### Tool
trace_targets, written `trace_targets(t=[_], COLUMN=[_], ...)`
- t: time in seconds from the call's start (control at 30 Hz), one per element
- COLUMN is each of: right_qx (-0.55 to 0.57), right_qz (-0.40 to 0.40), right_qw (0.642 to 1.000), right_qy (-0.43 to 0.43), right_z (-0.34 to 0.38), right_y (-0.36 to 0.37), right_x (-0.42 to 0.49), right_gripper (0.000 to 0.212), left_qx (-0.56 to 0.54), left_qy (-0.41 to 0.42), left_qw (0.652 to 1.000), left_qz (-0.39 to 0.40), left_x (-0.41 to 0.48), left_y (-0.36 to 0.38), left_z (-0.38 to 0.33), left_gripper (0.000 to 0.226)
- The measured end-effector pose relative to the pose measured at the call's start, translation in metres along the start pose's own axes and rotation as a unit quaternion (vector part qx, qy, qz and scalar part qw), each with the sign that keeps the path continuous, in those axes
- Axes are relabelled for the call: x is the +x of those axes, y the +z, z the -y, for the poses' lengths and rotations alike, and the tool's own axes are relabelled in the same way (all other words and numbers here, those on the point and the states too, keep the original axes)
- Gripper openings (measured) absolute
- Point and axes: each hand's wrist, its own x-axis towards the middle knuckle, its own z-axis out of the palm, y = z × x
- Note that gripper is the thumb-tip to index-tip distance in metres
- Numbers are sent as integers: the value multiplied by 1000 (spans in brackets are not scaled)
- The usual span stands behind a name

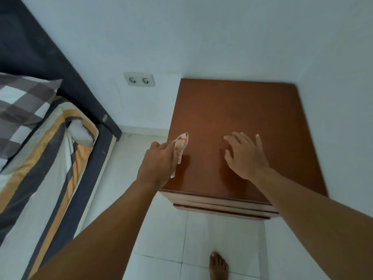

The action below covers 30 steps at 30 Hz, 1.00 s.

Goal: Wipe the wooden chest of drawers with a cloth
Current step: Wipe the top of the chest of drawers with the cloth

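Observation:
The reddish-brown wooden chest of drawers (242, 114) stands in the room's corner, seen from above, with its drawer fronts at the near edge. My left hand (159, 164) is at the chest's front left corner, closed around a small pale checked cloth (181, 144) whose end sticks out over the top. My right hand (245, 156) rests flat on the top, near the front middle, fingers spread and holding nothing.
A bed with a striped sheet (46, 158), a checked pillow (22, 110) and a dark headboard (50, 63) lies to the left. A double wall socket (139, 79) sits between bed and chest. White walls close in behind and right. My bare foot (218, 265) is on the tiled floor.

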Motion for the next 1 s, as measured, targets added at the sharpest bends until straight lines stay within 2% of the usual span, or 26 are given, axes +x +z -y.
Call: trace_targets(t=[0.2, 0.33, 0.53, 0.63, 0.73, 0.83, 1.0], right_qx=[28, 46, 58, 57, 50, 48, 54], right_qz=[-1, -5, -29, -78, -87, -87, -96], right_qw=[1000, 999, 998, 995, 995, 995, 994], right_qy=[7, -1, 12, 9, 9, 15, 24], right_z=[-19, -23, -31, -35, -38, -39, -35], right_y=[-6, 7, 32, 45, 50, 48, 47], right_x=[88, 154, 219, 225, 228, 234, 237], right_gripper=[51, 50, 50, 47, 48, 48, 49], left_qx=[41, 67, 87, 93, 46, 36, 37], left_qy=[-6, -38, -66, -101, -161, -166, -147], left_qw=[999, 997, 994, 989, 978, 978, 983], left_qz=[-17, -15, 2, 60, 125, 118, 103], left_x=[135, 223, 317, 348, 361, 358, 337], left_y=[7, 21, 52, 75, 102, 115, 112], left_z=[-6, -1, 3, 8, 9, 8, 14], left_gripper=[41, 38, 35, 39, 60, 68, 66])
